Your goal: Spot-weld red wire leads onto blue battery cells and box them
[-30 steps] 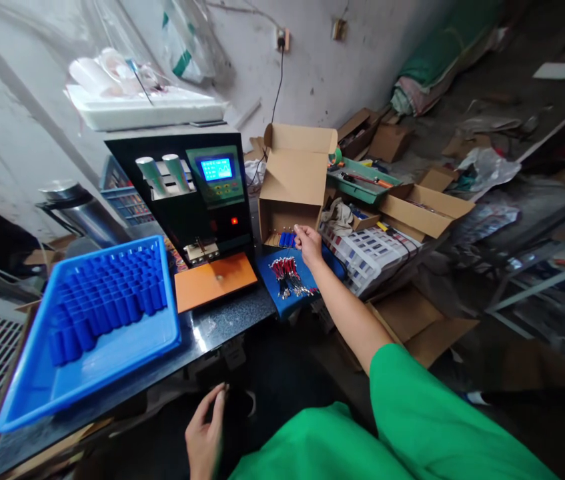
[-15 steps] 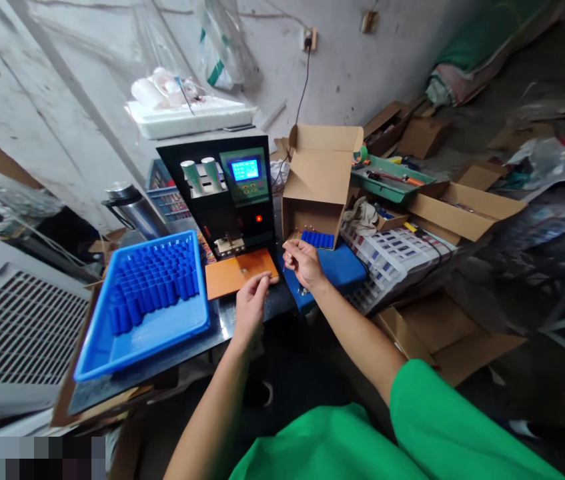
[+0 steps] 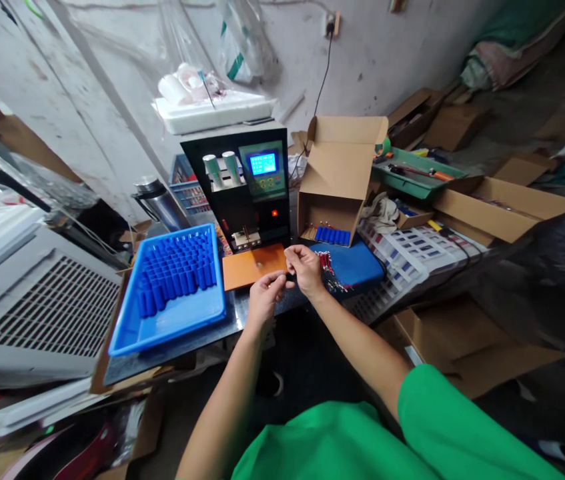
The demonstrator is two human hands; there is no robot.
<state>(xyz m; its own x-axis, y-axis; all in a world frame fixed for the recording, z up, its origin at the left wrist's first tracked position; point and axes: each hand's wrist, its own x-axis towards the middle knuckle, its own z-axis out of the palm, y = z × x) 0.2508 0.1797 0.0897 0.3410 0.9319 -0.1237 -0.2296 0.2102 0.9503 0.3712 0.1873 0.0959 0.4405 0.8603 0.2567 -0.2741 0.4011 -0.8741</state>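
Note:
My left hand point(image 3: 265, 297) is closed in a pinch at the front right corner of the orange board point(image 3: 247, 268); what it holds is too small to make out. Close beside it, my right hand point(image 3: 306, 268) is also pinched, on something I cannot make out. Behind the board stands a black machine point(image 3: 257, 220) with a lit blue screen. Red and silver wire leads point(image 3: 329, 272) lie on the blue surface point(image 3: 362, 267) right of my right hand. Blue cylinders point(image 3: 332, 235) sit in a row inside the open cardboard box point(image 3: 335, 177).
A blue tray point(image 3: 167, 331) of many blue cylinders point(image 3: 177, 267) lies on the left. Behind it stands a steel flask point(image 3: 162, 203). A white plastic basket point(image 3: 392, 257), a green tray point(image 3: 415, 177) and open cartons point(image 3: 507, 207) are on the right.
My hands have come closer together, nearly touching. The view has shifted, so the machine and tray appear further right. The wire leads beside my right hand show more fully.

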